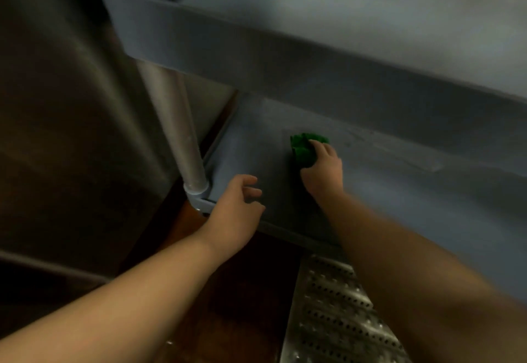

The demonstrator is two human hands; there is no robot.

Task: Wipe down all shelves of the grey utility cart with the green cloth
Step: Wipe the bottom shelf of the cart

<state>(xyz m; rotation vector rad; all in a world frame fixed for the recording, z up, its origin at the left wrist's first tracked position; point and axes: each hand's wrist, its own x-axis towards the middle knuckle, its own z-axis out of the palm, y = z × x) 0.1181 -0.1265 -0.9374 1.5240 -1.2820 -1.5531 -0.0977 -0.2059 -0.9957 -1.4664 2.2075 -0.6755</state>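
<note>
- Crumpled green cloth (pixel 303 150) sits on the lower grey plastic shelf (pixel 256 145) of the grey utility cart; bunched, so no clear pointing end; we read its long axis as roughly near-to-far, slightly tilted.
- Right hand (pixel 323 170) grips the cloth, fingers curled over it, pressing it to the shelf.
- Left hand (pixel 235 208) hovers over the shelf's near-left corner, fingers loosely spread, holding nothing.
- Count: one cloth, two shelves in view, the upper grey shelf (pixel 285 57) overhanging the lower; one round metal corner post (pixel 178 126); two hands.
- Surroundings: dim light, dark reddish-brown floor (pixel 228 291), perforated metal plate (pixel 333 314) lower right, dark panel on the left; frame is blurry.
</note>
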